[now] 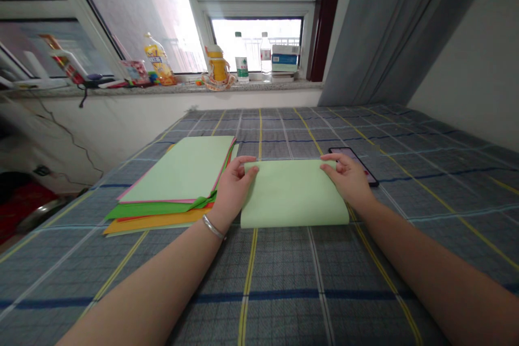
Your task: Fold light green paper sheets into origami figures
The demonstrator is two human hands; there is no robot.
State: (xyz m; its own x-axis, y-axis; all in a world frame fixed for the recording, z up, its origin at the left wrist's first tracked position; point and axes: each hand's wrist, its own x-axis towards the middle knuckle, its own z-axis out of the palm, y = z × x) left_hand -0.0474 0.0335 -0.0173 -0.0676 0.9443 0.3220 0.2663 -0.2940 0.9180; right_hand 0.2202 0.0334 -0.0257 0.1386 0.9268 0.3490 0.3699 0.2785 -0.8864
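Observation:
A pale green sheet of paper [295, 194] lies before me, bent over on itself with a rounded fold along the near side. My left hand [235, 189] pinches its far left corner between thumb and fingers. At the far right corner, my right hand [349, 175] grips the paper the same way. Left of the sheet, close to my left hand, is a stack of coloured paper [182, 167] with pale green on top and pink, green, red and orange edges showing below. A phone [367, 173] is partly hidden behind my right hand.
Everything lies on a plaid cloth [284, 281] over a bed-like surface. Along the windowsill [182, 88] stand a juice bottle [159, 60], a yellow cup [219, 66], two clear bottles [242, 66] and some boxes [284, 59]. A grey curtain [377, 27] hangs at the right.

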